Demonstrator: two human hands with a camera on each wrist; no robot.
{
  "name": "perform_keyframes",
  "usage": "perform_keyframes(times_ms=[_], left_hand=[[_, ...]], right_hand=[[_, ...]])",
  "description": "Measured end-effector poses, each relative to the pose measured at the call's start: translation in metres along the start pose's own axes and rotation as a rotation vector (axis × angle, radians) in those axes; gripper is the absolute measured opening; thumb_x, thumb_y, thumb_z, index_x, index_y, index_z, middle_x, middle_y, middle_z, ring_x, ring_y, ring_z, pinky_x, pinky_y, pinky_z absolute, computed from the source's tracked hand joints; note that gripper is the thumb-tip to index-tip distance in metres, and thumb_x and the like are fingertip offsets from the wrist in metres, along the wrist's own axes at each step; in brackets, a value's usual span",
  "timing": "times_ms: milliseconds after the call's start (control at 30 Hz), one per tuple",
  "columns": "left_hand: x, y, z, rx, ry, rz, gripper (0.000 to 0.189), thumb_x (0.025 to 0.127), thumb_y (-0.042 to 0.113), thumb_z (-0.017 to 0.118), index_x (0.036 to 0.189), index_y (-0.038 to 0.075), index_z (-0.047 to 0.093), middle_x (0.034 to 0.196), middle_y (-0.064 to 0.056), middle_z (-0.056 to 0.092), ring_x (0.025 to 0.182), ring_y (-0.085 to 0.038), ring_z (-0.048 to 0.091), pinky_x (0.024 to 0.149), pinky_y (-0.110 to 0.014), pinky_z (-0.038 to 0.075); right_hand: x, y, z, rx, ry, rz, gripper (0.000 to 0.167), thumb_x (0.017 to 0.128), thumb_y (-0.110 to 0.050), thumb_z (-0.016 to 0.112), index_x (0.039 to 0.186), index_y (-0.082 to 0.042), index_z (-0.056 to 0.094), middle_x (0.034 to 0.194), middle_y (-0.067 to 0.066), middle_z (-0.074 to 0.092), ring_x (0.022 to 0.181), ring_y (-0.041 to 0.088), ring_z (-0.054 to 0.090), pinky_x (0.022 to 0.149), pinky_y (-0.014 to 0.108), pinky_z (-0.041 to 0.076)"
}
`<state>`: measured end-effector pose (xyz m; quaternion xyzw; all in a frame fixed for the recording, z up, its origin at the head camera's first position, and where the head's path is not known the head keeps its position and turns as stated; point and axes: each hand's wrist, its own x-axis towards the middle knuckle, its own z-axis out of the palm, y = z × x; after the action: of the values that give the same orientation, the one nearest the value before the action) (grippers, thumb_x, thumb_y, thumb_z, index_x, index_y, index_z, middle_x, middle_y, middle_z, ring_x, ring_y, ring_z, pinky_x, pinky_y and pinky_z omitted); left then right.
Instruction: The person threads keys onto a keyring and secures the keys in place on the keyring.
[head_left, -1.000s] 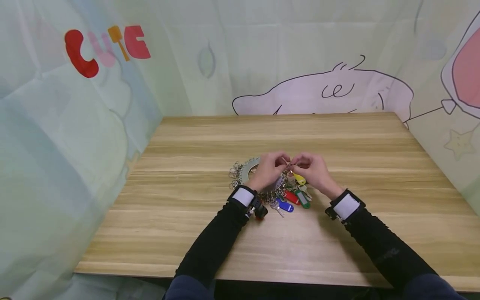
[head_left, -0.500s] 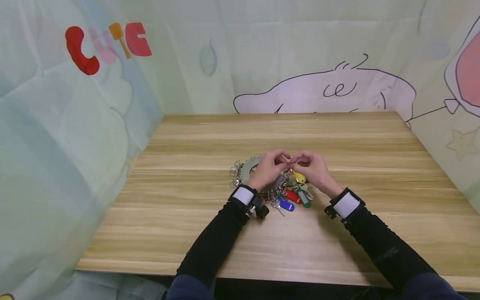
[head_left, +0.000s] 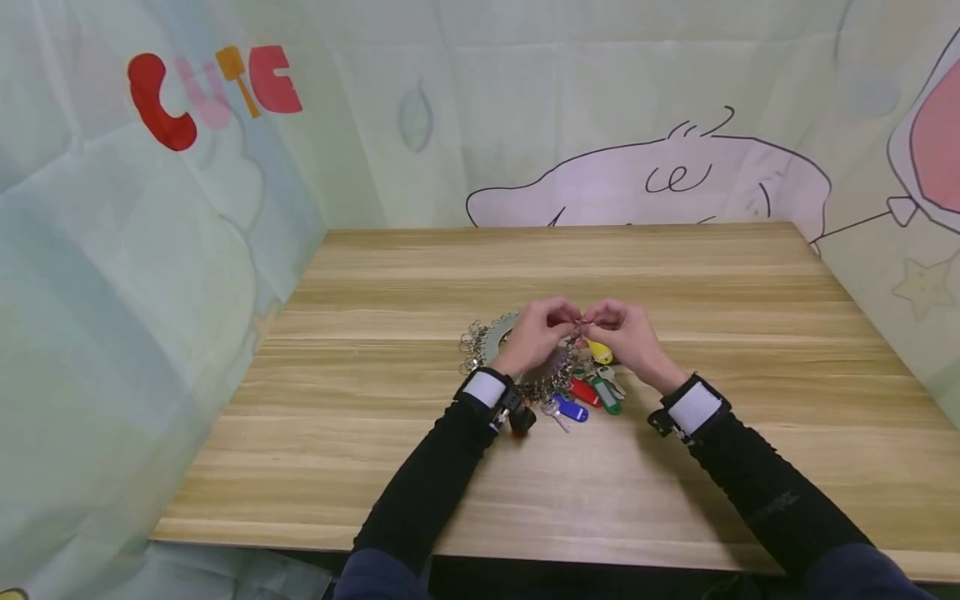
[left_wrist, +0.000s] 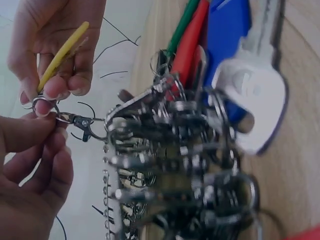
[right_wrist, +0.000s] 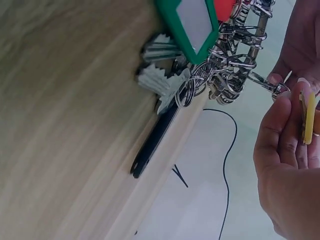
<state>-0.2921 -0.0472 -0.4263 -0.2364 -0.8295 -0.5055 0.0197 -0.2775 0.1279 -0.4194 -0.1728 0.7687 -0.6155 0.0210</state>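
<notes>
Fingertips of my left hand (head_left: 538, 337) and right hand (head_left: 626, 340) meet at a small split ring (left_wrist: 46, 106), which both hands pinch. From that ring a yellow key tag (head_left: 600, 351) and a key hang under my right fingers; the tag lies along those fingers in the left wrist view. A small metal snap clasp (left_wrist: 84, 124) links the split ring to a large flat metal key ring (head_left: 495, 340), which is partly hidden behind my left hand. Many more clasps crowd round its edge.
On the near right side of the large ring lie a red tag (head_left: 585, 392), a green tag (head_left: 606, 396) and a blue tag (head_left: 572, 408) with silver keys. A long black key or tool (right_wrist: 157, 140) lies on the wooden table (head_left: 337, 392). Printed cloth (head_left: 360, 125) hangs behind.
Both hands stay together at the split ring and rise very slightly. The yellow tag shifts a little with them; the other tags stay where they were.
</notes>
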Motion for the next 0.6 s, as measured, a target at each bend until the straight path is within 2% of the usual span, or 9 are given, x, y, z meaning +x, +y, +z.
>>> perform_keyframes(times_ms=[67,200,300,467,533,600], left_hand=[[0.0003,0.0006,-0.0008,-0.01,0.006,-0.004,0.014,0.089,0.001,0.063,0.102,0.002,0.068,0.097,-0.013,0.073,0.087,-0.021,0.069,0.079,-0.021,0.054],[0.0008,0.0016,-0.0011,-0.002,0.015,-0.01,0.011,0.088,0.001,0.064,0.098,0.0,0.069,0.094,-0.014,0.073,0.085,-0.022,0.068,0.077,-0.021,0.053],[0.0008,0.0023,-0.0008,0.026,0.014,-0.003,0.012,0.089,0.002,0.064,0.099,0.001,0.069,0.096,-0.013,0.073,0.086,-0.021,0.068,0.077,-0.019,0.053],[0.0005,0.0021,-0.0003,0.021,0.017,0.033,0.011,0.09,0.002,0.063,0.1,0.001,0.068,0.098,-0.013,0.073,0.088,-0.021,0.069,0.078,-0.019,0.053],[0.0006,0.0014,0.0,-0.002,0.031,0.029,0.009,0.089,0.002,0.063,0.097,0.001,0.068,0.097,-0.013,0.073,0.087,-0.021,0.069,0.078,-0.019,0.053],[0.0009,0.0003,0.0002,-0.02,0.049,0.016,0.007,0.089,0.002,0.064,0.094,0.001,0.068,0.094,-0.014,0.073,0.086,-0.022,0.069,0.077,-0.019,0.053]], right_hand=[[0.0,-0.0001,-0.0001,0.0,-0.006,-0.011,0.015,0.088,0.004,0.061,0.1,0.012,0.059,0.095,0.021,0.072,0.074,0.01,0.071,0.071,0.023,0.058],[-0.0003,0.0003,-0.0013,-0.031,-0.018,-0.044,0.013,0.088,0.003,0.061,0.099,0.011,0.06,0.098,0.026,0.07,0.078,0.016,0.072,0.071,0.021,0.057],[0.0,0.0004,-0.002,-0.022,-0.021,-0.039,0.013,0.088,0.003,0.061,0.099,0.011,0.06,0.096,0.023,0.072,0.078,0.018,0.072,0.071,0.024,0.057],[0.0007,0.0001,-0.0027,-0.006,0.008,-0.004,0.015,0.088,0.003,0.062,0.1,0.011,0.06,0.087,0.001,0.074,0.074,0.01,0.07,0.071,0.022,0.057],[0.0008,0.0,-0.0031,-0.026,0.019,-0.005,0.014,0.088,0.002,0.062,0.1,0.01,0.06,0.086,-0.001,0.074,0.075,0.006,0.069,0.071,0.019,0.055],[0.0007,-0.0001,-0.0034,-0.043,0.018,-0.018,0.014,0.088,0.001,0.063,0.1,0.009,0.061,0.089,0.004,0.075,0.077,0.005,0.069,0.071,0.018,0.054]])
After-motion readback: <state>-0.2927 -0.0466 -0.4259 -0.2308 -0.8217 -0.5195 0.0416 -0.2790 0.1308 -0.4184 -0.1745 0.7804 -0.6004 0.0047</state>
